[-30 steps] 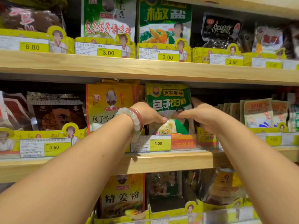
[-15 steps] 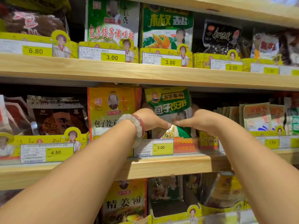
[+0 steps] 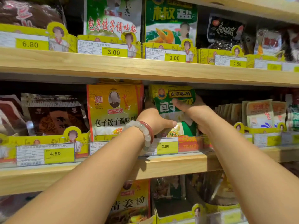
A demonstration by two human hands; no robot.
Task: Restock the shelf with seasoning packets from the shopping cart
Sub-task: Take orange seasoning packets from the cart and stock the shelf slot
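Both hands hold the green seasoning packet (image 3: 174, 110) upright in its middle shelf (image 3: 178, 165) slot: left hand (image 3: 155, 121) pinching its left edge, right hand (image 3: 192, 113) curled around the right, apparently squaring it behind the price rail (image 3: 165, 146).

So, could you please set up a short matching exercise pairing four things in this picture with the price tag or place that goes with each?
Things:
1. green packet held by both hands
2. yellow packet left of it
3. dark brown packets
4. beaded bracelet

Places:
A. above the 4.50 tag
B. on the left wrist
C. above the 3.00 tag on the middle shelf
D. between the brown packets and the green one

Pairs: 1-C, 2-D, 3-A, 4-B
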